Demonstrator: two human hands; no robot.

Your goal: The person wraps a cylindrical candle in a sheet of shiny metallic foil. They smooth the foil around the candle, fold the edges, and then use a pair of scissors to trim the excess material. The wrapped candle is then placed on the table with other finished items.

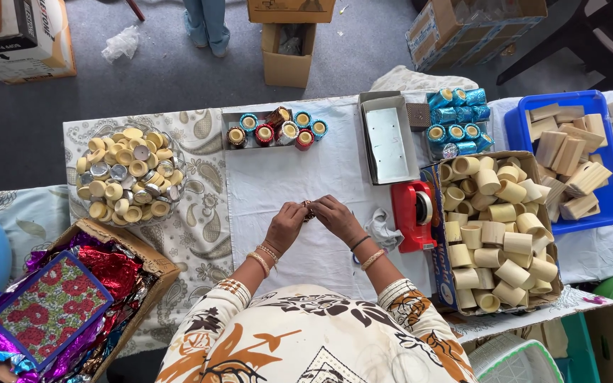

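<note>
Small foil-wrapped cup (pixel 308 210) pinched between my left hand (pixel 285 225) and right hand (pixel 336 218), fingers closed tight around it, just left of the red tape dispenser (pixel 413 215). Foil could tear or slip loose if I squeeze unevenly. Plain cups box (pixel 499 234) sits right of the dispenser.

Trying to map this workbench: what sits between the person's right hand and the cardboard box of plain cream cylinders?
In the head view, a crumpled grey cloth lies just past the right hand, then a red tape dispenser, standing against the cardboard box.
</note>
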